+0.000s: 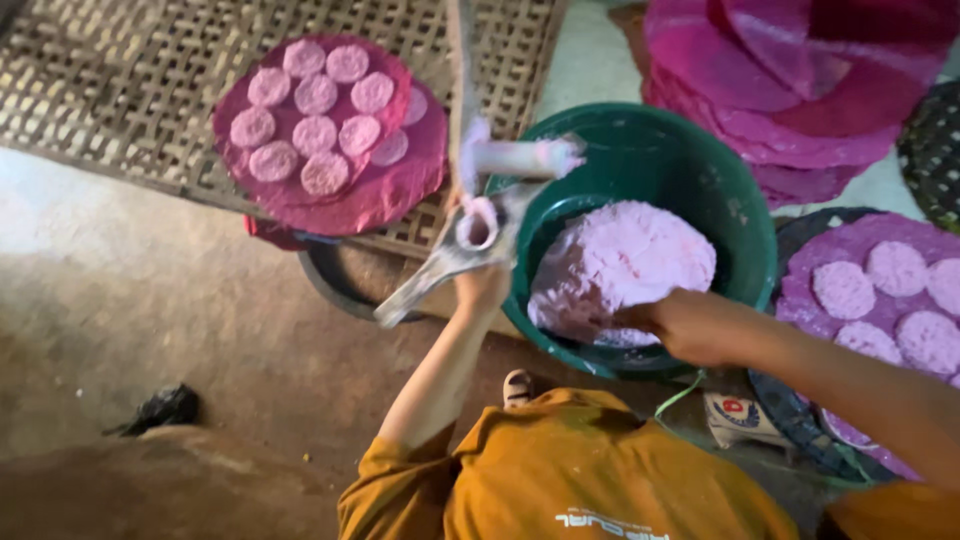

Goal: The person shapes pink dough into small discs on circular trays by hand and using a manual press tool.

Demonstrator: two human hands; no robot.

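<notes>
Head view: I'm closing my left hand (482,285) around the metal press (462,248); my right hand (688,325) is digging into soft, sticky-looking pink dough (620,262) in the green bucket (745,235), best scooped from underneath.

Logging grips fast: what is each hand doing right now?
Left hand: closed on the metal press.
Right hand: on the pink dough; grip unclear.

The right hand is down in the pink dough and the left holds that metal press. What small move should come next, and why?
Probably lift a lump of dough to the press. The right hand already rests on the pink dough in the green tub, while the left hand holds the metal press just beside the rim, its cup seemingly unfilled.
</notes>
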